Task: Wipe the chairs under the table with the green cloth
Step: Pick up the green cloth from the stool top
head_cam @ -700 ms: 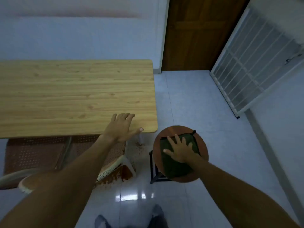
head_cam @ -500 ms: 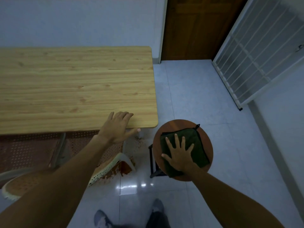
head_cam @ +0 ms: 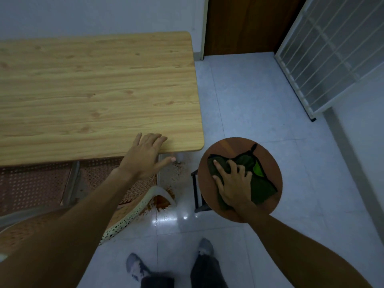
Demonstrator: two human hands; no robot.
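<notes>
Green cloth (head_cam: pixel 262 189) under right hand (head_cam: pixel 232 183) (bunched)

No legible txt or labels anywhere.

A round wooden stool (head_cam: pixel 268 163) stands on the pale tiled floor (head_cam: pixel 249 100) beside a wooden table (head_cam: pixel 93 90), a crumpled green cloth (head_cam: pixel 261 190) lying on its seat.
</notes>
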